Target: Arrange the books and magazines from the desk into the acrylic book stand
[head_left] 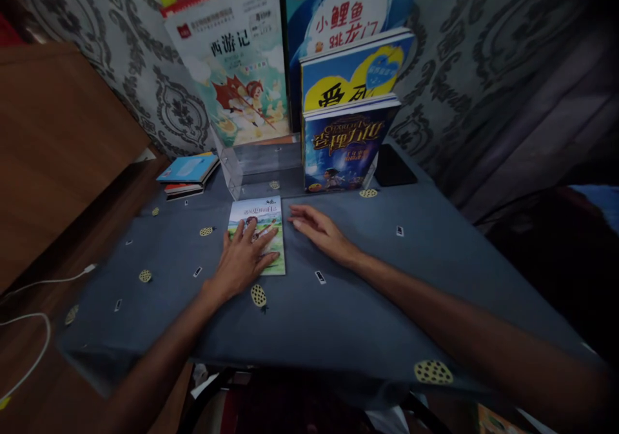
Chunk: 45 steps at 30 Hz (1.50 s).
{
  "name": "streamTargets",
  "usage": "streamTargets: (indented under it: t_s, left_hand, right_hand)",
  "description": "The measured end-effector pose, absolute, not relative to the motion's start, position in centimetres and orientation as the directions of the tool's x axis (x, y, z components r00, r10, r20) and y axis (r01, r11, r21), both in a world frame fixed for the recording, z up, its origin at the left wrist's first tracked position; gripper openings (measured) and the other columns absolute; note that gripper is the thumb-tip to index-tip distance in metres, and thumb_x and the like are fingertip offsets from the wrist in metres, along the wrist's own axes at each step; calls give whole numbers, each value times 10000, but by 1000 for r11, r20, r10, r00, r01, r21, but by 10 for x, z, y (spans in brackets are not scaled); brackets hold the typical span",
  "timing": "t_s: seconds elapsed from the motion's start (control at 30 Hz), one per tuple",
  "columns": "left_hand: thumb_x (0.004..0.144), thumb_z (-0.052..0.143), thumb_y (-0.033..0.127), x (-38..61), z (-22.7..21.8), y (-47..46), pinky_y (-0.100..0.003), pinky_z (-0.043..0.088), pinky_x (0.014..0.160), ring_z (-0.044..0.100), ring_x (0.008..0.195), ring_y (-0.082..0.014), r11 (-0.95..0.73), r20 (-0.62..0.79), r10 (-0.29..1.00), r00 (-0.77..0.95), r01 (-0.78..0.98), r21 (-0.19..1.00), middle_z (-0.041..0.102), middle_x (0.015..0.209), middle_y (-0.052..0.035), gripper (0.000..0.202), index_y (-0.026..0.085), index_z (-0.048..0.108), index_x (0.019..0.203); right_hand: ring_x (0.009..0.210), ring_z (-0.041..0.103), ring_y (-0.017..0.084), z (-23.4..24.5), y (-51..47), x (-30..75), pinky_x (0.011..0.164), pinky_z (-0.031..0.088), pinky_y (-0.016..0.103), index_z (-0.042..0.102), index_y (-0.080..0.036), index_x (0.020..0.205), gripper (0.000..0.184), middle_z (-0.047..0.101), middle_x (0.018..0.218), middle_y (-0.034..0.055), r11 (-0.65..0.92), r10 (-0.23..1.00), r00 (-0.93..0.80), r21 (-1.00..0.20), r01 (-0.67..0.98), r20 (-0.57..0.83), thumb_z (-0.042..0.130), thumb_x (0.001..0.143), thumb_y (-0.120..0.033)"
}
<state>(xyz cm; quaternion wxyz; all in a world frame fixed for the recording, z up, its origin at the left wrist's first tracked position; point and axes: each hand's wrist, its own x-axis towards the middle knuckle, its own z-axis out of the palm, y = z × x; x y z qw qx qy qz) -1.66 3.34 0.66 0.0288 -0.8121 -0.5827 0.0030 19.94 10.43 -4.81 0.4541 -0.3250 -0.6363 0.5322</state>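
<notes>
A thin paperback book (265, 213) with a white, blue and green illustrated cover lies flat on the dark tablecloth (387, 279). Resting palm down on its cover is my left hand (243, 253), fingers spread, hiding much of the lower picture. My right hand (319, 229) is just right of the book, apart from its edge; its fingers reach left, loosely extended, with nothing in them. Directly behind the book stands a clear acrylic book rack (264, 179). It carries a large pale green book (244, 60) on the left and a dark blue book (338, 153) at the right front.
Behind the dark blue book stand a blue-and-yellow book (316, 82) and a teal book (309, 21). A small stack of books (188, 169) lies back left. A flat black object (395, 165) is right of the rack. A white cable (46, 331) hangs near a wooden cabinet (62, 144).
</notes>
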Motion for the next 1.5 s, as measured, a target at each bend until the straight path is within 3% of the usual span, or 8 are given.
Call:
streamTargets:
  t_s: [0.43,0.6,0.83,1.03,1.13,1.23,1.37,1.5]
  left_hand:
    - [1020,464,520,-44,16,21,-688,300,1158,292,1512,-407,-446,-67,889,453,890,96,386,1620,-81,484,375,494,1480]
    - [997,476,572,-14,20,24,-636,433,1074,465,1385,-403,-339,-18,940,340,939,51,518,1482,-170,571,249,499,1467]
    - [945,587,526,26,12,31,-790,382,1000,307,1442,-567,-181,-46,982,181,983,-13,358,1572,-292,731,154,374,1538]
    - [915,608,260,-28,22,12,-650,366,1147,236,1536,-403,-482,-152,865,479,876,18,338,1630,-188,710,225,329,1566]
    - [880,617,152,-71,35,7,-492,360,1212,300,1531,-290,-637,-182,742,646,763,111,366,1637,-74,745,319,353,1556]
    - [899,587,135,-88,40,8,-467,378,1207,357,1508,-259,-651,-191,719,669,743,154,393,1624,-46,714,340,369,1546]
    - [971,561,281,-59,25,11,-565,424,1152,447,1447,-320,-569,-77,819,569,822,14,438,1587,-131,511,227,466,1469]
    - [981,562,311,-30,7,13,-545,495,1089,541,1362,-355,-524,68,843,534,843,-120,555,1472,-191,412,155,549,1362]
  right_hand:
    - [1262,613,267,-53,108,203,1092,489,488,603,-250,1290,421,654,1322,103,301,901,-337,-953,37,271,619,923,-455]
    - [1248,614,254,-54,110,204,1079,493,482,595,-253,1301,407,655,1319,103,325,898,-335,-943,64,286,593,935,-431]
    - [1219,628,252,-54,109,203,1052,507,482,599,-248,1287,401,665,1286,102,343,897,-326,-935,93,297,583,930,-431]
    - [1234,616,266,-48,108,203,1023,525,487,598,-222,1277,392,644,1320,132,349,904,-303,-930,118,301,571,921,-382]
    - [1204,633,273,-47,107,207,1008,532,504,609,-222,1257,362,654,1299,132,352,909,-286,-926,139,303,555,924,-353]
    - [1121,677,258,-48,103,214,994,540,509,607,-219,1269,352,681,1241,126,344,907,-309,-927,148,287,525,942,-321]
    - [1010,718,224,-47,98,221,944,574,462,597,-215,1299,355,712,1147,108,333,898,-339,-937,107,281,493,963,-267]
    - [970,724,215,-43,92,222,914,589,443,591,-211,1316,354,722,1104,99,329,899,-335,-940,90,282,481,983,-255]
